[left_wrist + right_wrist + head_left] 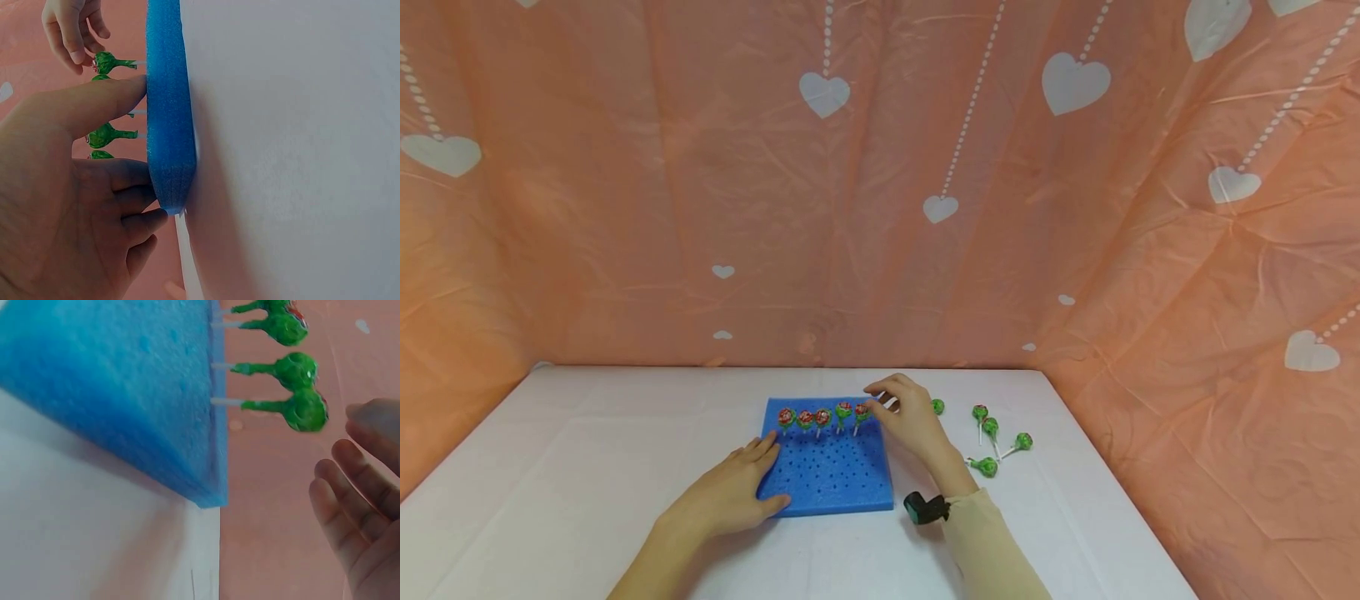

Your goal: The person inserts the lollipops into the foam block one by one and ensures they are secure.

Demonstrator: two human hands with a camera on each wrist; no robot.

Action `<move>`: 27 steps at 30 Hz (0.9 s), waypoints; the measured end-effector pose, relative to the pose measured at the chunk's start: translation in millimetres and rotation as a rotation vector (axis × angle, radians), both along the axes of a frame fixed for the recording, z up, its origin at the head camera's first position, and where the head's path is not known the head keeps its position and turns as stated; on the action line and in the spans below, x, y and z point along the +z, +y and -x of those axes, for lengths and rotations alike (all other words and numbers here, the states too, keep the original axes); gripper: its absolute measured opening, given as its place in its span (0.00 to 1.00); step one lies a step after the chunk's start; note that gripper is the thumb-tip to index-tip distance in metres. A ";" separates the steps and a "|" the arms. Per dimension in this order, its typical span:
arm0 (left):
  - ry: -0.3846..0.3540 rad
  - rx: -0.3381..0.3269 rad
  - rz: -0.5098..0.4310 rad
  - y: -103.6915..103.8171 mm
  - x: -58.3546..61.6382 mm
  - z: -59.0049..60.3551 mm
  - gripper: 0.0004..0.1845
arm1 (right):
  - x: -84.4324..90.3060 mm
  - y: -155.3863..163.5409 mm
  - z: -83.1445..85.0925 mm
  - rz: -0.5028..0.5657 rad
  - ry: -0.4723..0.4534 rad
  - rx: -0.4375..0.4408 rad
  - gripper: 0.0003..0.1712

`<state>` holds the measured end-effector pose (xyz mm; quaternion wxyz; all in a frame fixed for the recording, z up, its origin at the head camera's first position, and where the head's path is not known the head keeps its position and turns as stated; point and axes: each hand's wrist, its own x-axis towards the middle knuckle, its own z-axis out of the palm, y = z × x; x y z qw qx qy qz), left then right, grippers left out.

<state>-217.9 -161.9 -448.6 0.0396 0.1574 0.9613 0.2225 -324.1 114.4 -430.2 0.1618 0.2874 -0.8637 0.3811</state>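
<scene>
We judge the row-filling step in hand: our left hand (730, 496) rests flat, steadying the blue foam board (829, 475) on the table (587, 467), while our right hand (908, 417), fingers loose and apparently empty, hovers at the fifth lollipop (861, 412), so the next move calls for a loose lollipop (983, 467).

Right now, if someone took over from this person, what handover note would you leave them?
Left hand: flat, fingers pressing the near-left corner of the blue foam board, steadying it.
Right hand: fingers loosely curled beside the rightmost standing lollipop, apparently just off it.
Done: five wrapped lollipops stand in the board's far row.
Left: five loose lollipops lie on the white table right of the board; many holes remain open.
</scene>
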 end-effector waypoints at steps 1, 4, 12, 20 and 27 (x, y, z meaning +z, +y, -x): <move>0.001 -0.002 -0.001 0.1 0.2 0.1 0.44 | 0.5 1.8 0.3 0.010 -0.005 -0.015 0.10; 0.005 -0.007 -0.004 0.4 1.0 0.3 0.44 | 1.6 7.7 2.1 0.046 -0.011 -0.053 0.10; 0.012 -0.007 0.007 0.7 0.0 0.8 0.44 | -0.5 26.0 13.5 0.141 0.009 -0.148 0.10; 0.014 -0.012 0.005 0.6 1.4 0.2 0.45 | -7.5 45.8 23.6 0.235 0.018 -0.311 0.08; 0.017 -0.011 0.009 0.7 1.2 -0.5 0.45 | -12.5 65.0 28.8 0.269 -0.077 -0.470 0.10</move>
